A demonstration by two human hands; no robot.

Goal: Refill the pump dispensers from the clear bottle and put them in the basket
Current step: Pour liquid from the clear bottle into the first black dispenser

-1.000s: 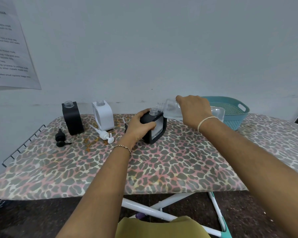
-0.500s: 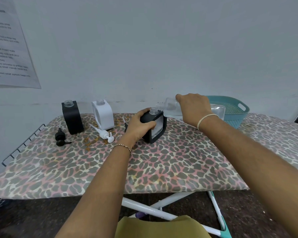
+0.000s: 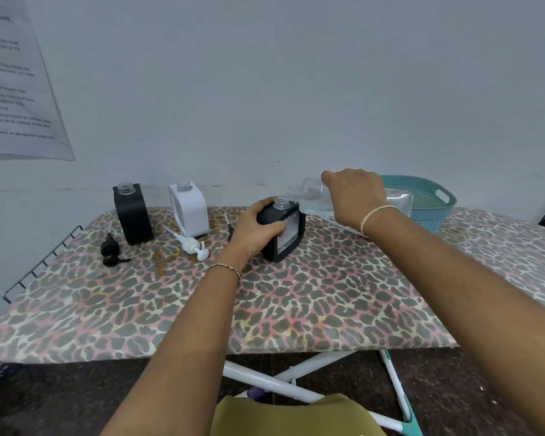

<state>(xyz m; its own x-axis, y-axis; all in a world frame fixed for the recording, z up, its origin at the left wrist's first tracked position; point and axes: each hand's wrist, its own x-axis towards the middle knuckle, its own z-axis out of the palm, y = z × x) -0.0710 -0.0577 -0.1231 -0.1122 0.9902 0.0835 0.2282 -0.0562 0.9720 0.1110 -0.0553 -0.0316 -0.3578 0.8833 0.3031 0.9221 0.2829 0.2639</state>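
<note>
Gripping black dispenser (image 3: pixel 282 229), left hand (image 3: pixel 252 229) curled; right hand (image 3: pixel 356 196) wraps tilted clear bottle (image 3: pixel 312 196).

Left hand (image 3: pixel 255 228) grips black dispenser (image 3: pixel 291 234), upright on the board (image 3: pixel 296 294), neck open, no pump on. Right hand (image 3: pixel 356 196) holds clear bottle (image 3: pixel 312 196) tipped near horizontal, mouth just above and right of that neck. Liquid lies along the bottle's lower side; can't tell if any is flowing. Basket (image 3: pixel 438 212) sits behind the right hand, at the board's far edge. Far left: second black dispenser (image 3: pixel 132 215) and white dispenser (image 3: pixel 191 212), both upright and uncapped. Black pump (image 3: pixel 110 250) and white pump (image 3: pixel 192 245) lie loose in front of them. Sheet (image 3: pixel 16 89) on the wall, text blurred.
</note>
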